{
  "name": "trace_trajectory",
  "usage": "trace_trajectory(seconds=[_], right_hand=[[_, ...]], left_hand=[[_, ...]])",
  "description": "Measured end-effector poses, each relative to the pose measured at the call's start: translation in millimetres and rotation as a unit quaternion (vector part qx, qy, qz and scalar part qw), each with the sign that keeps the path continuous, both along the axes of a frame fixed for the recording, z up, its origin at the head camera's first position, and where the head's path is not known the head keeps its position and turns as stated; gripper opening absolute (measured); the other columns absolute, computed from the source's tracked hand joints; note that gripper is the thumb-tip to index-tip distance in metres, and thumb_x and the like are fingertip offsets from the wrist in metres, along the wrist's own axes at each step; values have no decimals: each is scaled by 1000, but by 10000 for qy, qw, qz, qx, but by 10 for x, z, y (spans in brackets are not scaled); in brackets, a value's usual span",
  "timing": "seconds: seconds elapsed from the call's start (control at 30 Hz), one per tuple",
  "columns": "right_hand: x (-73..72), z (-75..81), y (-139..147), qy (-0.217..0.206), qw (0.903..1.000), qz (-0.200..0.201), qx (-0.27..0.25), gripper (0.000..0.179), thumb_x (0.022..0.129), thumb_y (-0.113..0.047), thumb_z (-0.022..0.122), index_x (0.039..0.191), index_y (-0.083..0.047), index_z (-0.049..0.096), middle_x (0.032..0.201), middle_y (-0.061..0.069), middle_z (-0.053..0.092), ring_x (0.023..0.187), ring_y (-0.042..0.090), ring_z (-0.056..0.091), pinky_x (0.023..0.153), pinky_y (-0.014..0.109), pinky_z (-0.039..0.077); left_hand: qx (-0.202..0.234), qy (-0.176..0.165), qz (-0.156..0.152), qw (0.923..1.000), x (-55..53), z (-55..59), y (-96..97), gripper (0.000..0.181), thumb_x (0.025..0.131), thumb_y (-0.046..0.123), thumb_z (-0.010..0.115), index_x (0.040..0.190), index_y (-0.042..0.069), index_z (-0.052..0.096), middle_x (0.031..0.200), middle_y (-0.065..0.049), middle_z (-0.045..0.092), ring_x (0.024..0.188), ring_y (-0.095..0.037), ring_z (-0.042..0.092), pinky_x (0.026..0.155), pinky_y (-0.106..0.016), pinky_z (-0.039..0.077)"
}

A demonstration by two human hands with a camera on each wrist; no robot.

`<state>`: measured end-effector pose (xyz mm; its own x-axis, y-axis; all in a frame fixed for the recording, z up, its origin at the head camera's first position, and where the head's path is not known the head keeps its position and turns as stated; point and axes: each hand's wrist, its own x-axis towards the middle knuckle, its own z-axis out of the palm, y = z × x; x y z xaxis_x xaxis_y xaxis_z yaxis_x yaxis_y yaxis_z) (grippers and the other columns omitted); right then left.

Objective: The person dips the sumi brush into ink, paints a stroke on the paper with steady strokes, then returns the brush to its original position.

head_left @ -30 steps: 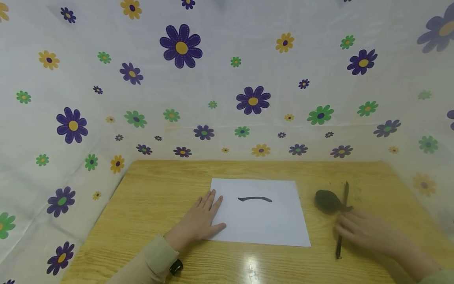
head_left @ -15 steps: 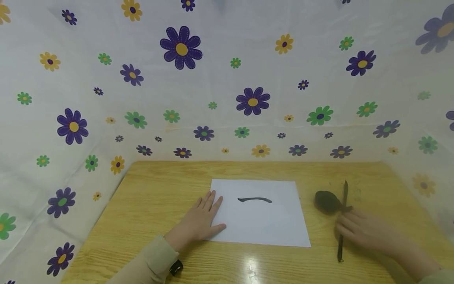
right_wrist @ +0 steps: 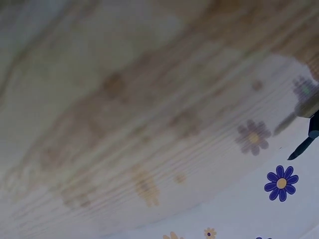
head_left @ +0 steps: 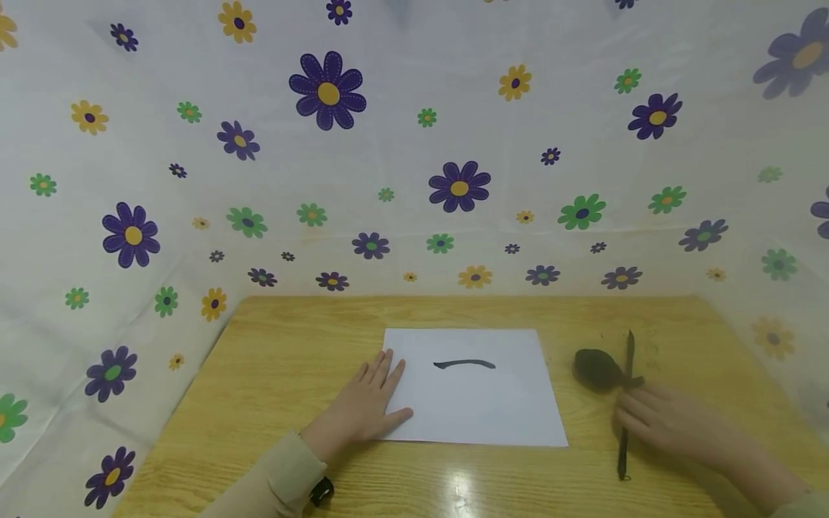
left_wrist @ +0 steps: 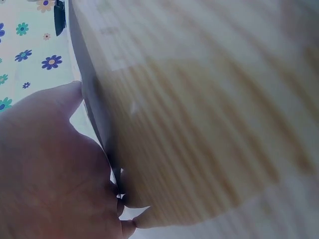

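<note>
In the head view a white sheet of paper (head_left: 479, 410) lies on the table with one black brushstroke (head_left: 465, 364) across its upper half. My left hand (head_left: 356, 409) presses flat over the paper's left edge, fingers spread; the left wrist view also shows this hand (left_wrist: 45, 159). On the right, my right hand (head_left: 680, 426) pinches the dark handle of an ink brush (head_left: 630, 349), its tapered tip pointing away from me. The brush crosses the short handle of a black, spoon-shaped dish (head_left: 596, 369). In the right wrist view the brush's dark tip (right_wrist: 301, 148) shows at the right edge.
The wooden table (head_left: 291, 338) is glossy and reflects light near the front. Faint dark smudges mark it beyond the dish. A white curtain (head_left: 401, 151) with purple, green and yellow flowers encloses the back and sides. A black band (head_left: 322, 492) shows under the left sleeve.
The brush's near end has shifted slightly toward me and to the right. Both hands stay nearly where they were, and the head view has tilted up a little.
</note>
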<state>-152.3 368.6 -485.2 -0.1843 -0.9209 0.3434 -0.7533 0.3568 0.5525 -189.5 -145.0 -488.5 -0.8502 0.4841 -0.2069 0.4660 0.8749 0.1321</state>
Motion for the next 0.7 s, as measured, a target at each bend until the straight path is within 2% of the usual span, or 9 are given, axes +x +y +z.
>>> trace_trajectory(seconds=[0.17,0.4,0.7], right_hand=[[14,0,10,-11,10000,-36,41,57,107,10,11,106,-5,66,100,10,72,91,25,69,82,42,58],[35,7,23,-46,9999,-146,79,57,108,9,9,106,-7,64,100,9,71,90,24,68,81,41,57],[35,-9,48,-95,9996,-260,-3,57,109,5,9,108,-6,65,101,10,72,90,24,68,81,42,58]], left_hand=[[100,-12,16,9999,6,14,-3,84,107,60,46,169,7,24,178,-21,11,167,-38,13,134,-57,21],[130,67,-75,9999,9,-20,-24,83,110,61,37,170,7,21,178,-21,10,167,-38,11,134,-58,18],[171,0,-21,9999,-12,-5,-24,80,110,57,41,170,7,22,179,-19,10,167,-37,11,135,-56,19]])
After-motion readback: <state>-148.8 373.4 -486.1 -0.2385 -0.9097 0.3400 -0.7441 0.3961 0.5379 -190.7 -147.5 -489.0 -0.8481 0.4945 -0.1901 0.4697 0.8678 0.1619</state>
